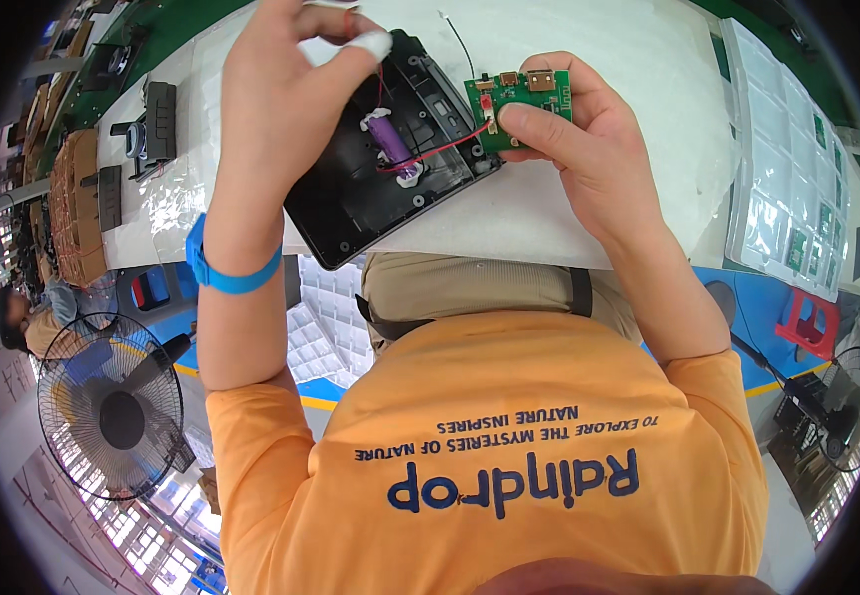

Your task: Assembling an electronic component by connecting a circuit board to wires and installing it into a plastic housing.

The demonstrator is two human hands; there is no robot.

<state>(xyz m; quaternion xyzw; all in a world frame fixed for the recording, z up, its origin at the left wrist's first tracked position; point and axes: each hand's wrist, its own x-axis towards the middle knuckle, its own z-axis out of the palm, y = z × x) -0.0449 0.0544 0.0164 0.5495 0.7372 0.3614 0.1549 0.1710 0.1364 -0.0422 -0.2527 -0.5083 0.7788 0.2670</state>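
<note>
Green circuit board point(519, 104): upper centre of frame, pinched between thumb and fingers of right hand point(589, 149). Black plastic housing point(390, 149): beside it, containing 1 purple cylindrical cell point(390, 144), red wires point(440, 147). Left hand point(281, 89): fingers curled over housing, grip unclear.

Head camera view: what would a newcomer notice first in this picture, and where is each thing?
The eye goes first to the green circuit board, pinched in the right hand near the top centre. Red wires run from it to a purple cylindrical cell seated in the open black housing, which the left hand steadies on the white mat. Below, the orange shirt fills the lower half.
</note>
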